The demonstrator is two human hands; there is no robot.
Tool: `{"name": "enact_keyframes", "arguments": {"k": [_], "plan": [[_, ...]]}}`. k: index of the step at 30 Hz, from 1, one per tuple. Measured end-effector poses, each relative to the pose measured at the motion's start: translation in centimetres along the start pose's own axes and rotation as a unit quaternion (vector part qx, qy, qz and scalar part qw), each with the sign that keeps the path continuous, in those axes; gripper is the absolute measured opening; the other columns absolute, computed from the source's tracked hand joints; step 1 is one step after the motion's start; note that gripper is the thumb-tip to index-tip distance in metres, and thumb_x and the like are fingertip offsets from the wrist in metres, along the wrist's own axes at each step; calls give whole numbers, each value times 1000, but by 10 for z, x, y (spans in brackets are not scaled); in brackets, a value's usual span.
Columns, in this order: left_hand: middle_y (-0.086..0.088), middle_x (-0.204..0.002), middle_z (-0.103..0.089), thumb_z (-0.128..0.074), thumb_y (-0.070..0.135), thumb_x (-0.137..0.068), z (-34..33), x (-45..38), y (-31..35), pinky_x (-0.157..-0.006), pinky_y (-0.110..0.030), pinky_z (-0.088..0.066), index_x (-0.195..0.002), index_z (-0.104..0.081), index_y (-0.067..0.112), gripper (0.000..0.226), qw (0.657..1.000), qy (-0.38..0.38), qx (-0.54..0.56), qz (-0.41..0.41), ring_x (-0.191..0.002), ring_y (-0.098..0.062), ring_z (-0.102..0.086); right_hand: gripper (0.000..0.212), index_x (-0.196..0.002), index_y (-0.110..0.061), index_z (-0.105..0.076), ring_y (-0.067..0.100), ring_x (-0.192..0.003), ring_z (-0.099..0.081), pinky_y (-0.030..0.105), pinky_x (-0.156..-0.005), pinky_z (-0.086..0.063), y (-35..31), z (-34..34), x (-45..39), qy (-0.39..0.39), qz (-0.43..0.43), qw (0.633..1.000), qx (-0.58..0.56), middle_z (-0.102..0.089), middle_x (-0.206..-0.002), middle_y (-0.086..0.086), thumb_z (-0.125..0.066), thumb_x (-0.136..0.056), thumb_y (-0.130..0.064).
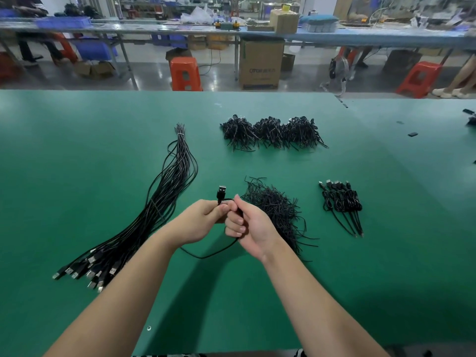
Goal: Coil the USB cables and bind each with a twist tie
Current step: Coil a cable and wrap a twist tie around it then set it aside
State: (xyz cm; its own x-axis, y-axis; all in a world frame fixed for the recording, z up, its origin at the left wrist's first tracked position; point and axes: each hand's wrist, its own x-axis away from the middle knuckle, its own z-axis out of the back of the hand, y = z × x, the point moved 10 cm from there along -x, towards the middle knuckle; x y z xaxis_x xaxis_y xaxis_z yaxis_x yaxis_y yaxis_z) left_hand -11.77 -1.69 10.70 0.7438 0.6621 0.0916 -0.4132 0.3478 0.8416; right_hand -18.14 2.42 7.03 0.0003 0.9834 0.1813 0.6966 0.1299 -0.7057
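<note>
i see a green counter (77, 150) carrying a long bundle of uncoiled cables (159, 197) at left, three tied heaps (270, 132) at back, loose twist ties (275, 210) centre, coiled cables (342, 202) at right.

Single head view, looking forward and down over green table (77, 150), close above hands.

Cable (222, 195) middle hidden inside both hands; right hand (248, 225) fingers cover how many loops. Pile of ties (273, 210) partly behind right hand. Dark items (470, 117) at table (77, 150) right edge cut off. Far workbench (360, 37) blurred, contents unreadable.
</note>
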Motion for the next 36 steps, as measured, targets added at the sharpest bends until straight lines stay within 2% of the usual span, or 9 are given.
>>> {"name": "enact_keyframes", "arguments": {"k": [3,12,14,17,20,23,27,31,36], "plan": [[19,-89,-71,-44,29,-105,-1,-3,3,-78,-14,-44,-95,-66,39,26,999,48,15,-12,-82,14,-60,33,-73,-16,-50,7,-39,-22,22,-42,-17,-8,1,1,-1,25,1000,-5,-30,-52,-5,-42,-102,-29],[17,-54,-54,-44,37,-104,-4,-13,-1,-51,-12,-35,-92,-62,45,23,992,44,-115,-17,-50,3,-46,36,-68,-19,-48,13,-45,-21,29,-47,-15,-30,13,7,18,66,979,191,-30,-56,-2,-40,-103,-25],[27,-64,-61,-43,35,-105,-4,-12,1,-57,-8,-37,-101,-62,47,23,995,49,-79,-30,-57,9,-51,36,-68,-18,-48,13,-46,-21,30,-48,-15,-33,10,9,9,76,976,202,-31,-56,-2,-40,-102,-26],[14,-123,-66,-39,40,-102,2,-14,-5,-100,-18,-43,-137,-56,21,43,992,82,95,-26,-113,1,-62,36,-65,-20,-47,12,-47,-23,25,-46,-19,-33,4,11,-2,86,968,236,-34,-55,-3,-42,-100,-29],[-7,-126,-67,-33,31,-106,16,-13,-16,-102,-30,-50,-137,-51,4,44,940,163,300,-13,-118,-18,-64,35,-65,-21,-48,11,-47,-24,20,-45,-23,-27,-2,11,-20,87,965,246,-35,-54,-4,-45,-98,-30],[-18,-116,-70,-26,30,-109,29,-12,-15,-92,-32,-57,-127,-53,-4,47,839,219,497,-9,-110,-28,-68,34,-67,-20,-47,11,-48,-22,21,-45,-22,-12,-7,8,-34,66,967,244,-35,-54,-4,-46,-98,-31],[0,-71,-69,-30,32,-109,40,-13,3,-58,-23,-55,-107,-60,1,44,770,214,601,1,-72,-16,-72,33,-67,-19,-45,12,-48,-18,26,-49,-15,12,-4,4,-29,25,987,156,-29,-55,-2,-47,-99,-30],[8,-56,-45,-42,31,-103,37,-7,27,-36,-18,-27,-90,-65,9,35,829,88,552,-14,-38,-4,-33,34,-67,-17,-48,8,-41,-20,23,-45,-16,20,-2,2,-30,-12,999,-14,-26,-50,-5,-46,-99,-29],[-6,-58,-60,-45,31,-100,6,18,36,-43,-22,-23,-98,-70,-6,45,951,-204,230,-24,-39,-12,-29,35,-62,-20,-53,3,-35,-26,21,-42,-11,21,2,2,-11,-33,999,-20,-29,-45,-9,-49,-94,-33]]}}
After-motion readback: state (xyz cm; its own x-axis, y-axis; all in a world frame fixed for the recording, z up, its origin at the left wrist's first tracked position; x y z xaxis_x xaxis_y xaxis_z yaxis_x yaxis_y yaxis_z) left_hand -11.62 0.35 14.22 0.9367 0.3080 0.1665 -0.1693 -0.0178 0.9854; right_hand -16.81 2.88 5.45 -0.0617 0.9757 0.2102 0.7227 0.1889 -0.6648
